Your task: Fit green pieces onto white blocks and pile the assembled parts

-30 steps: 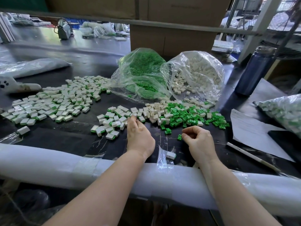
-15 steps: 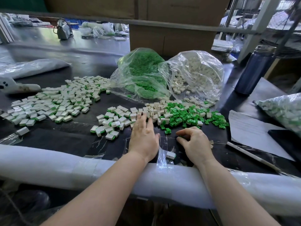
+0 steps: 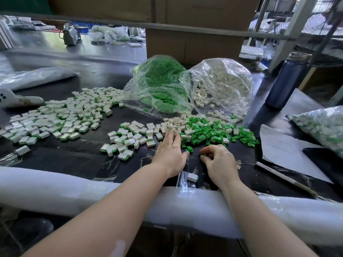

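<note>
Left hand: we see the left hand (image 3: 169,154) laid palm-down on the dark table (image 3: 74,160), fingers straight and spread, tips reaching the loose white blocks (image 3: 174,123) at centre. It grasps nothing.
Right hand: the right hand (image 3: 220,160) sits just right of the left, fingers curled down, tips pinching a small green piece (image 3: 203,155) against the tabletop. Most of that piece is hidden by the fingers.
Green pieces: a loose heap of green pieces (image 3: 213,133) lies just beyond the right hand, mixed w/ a few white blocks. One stray green bit (image 3: 189,148) sits btwn the two hands.
Finished parts, near: a small scatter of white-and-green assembled parts (image 3: 128,138) lies left of the left hand.
Finished parts, far left: a much bigger spread of assembled parts (image 3: 65,115) covers the left side of the table.
Single part: one assembled part (image 3: 192,177) rests on a scrap of clear film near the table edge, btwn the wrists.
Bags: two open clear bags at centre far, the green bag (image 3: 159,86) on the left and the white-block bag (image 3: 222,86) on the right, touching. Blocks spill from the white one's mouth.
Right side: a sheet of paper (image 3: 284,151), a thin white stick (image 3: 284,178) in front of it, a dark blue bottle (image 3: 289,80) further back, and another filled bag (image 3: 323,127) at the far-right edge.
Near edge: white foam padding (image 3: 55,191) runs along the table's edge; both forearms cross over it.
</note>
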`<act>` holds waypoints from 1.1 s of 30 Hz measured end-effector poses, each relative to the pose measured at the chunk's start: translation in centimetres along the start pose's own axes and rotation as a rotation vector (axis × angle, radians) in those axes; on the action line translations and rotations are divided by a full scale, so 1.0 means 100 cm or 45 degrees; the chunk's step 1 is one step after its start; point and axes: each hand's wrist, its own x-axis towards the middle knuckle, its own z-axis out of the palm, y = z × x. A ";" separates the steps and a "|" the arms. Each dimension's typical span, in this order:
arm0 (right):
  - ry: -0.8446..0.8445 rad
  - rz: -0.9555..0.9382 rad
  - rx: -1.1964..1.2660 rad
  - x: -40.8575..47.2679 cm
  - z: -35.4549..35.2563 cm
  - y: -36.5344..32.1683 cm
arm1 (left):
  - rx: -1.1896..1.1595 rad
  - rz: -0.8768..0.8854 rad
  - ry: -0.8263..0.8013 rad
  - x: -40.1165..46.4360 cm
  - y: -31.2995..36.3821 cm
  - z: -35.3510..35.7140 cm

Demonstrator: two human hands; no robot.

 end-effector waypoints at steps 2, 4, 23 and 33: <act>-0.001 -0.002 -0.005 0.000 0.000 0.001 | 0.030 -0.009 -0.022 0.002 0.001 0.001; -0.008 0.006 -0.011 0.000 0.000 0.001 | 0.060 -0.020 -0.032 0.004 0.001 0.002; 0.027 0.064 0.057 0.002 0.000 0.001 | -0.127 0.231 0.080 -0.011 0.004 0.011; 0.013 0.138 0.113 0.001 -0.006 0.001 | -0.452 0.106 0.399 -0.013 0.001 0.008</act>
